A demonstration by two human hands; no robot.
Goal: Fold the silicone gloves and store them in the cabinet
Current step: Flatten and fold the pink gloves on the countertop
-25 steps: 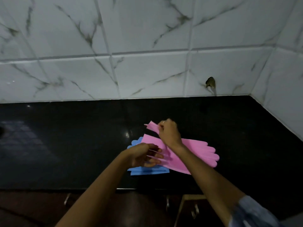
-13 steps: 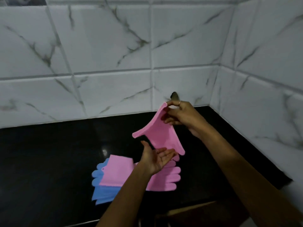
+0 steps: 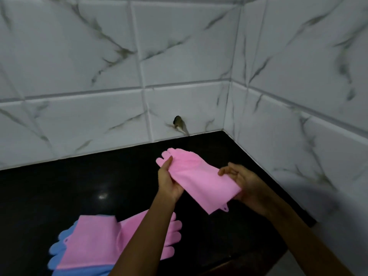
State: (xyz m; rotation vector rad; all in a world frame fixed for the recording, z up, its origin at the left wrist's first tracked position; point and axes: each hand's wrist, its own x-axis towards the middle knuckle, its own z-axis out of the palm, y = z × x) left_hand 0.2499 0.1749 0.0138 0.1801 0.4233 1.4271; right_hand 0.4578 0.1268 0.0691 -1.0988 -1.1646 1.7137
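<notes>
Head view: half a second ago the pink glove (image 3: 196,177) hung from the right hand (image 3: 246,184) alone; now both hands hold it in the air above the counter (image 3: 79,192), so folding looks about to begin; the left hand (image 3: 169,181) grips its finger end, thumb on top; the right hand's fingers curl round the cuff end; other gloves (image 3: 89,242) lie on the counter, unfolded.

both hands raised, left hand (image 3: 169,182) and right hand (image 3: 242,183) gripping.

Gloves (image 3: 111,242) crowd the near counter (image 3: 65,188); beyond lies open.
</notes>
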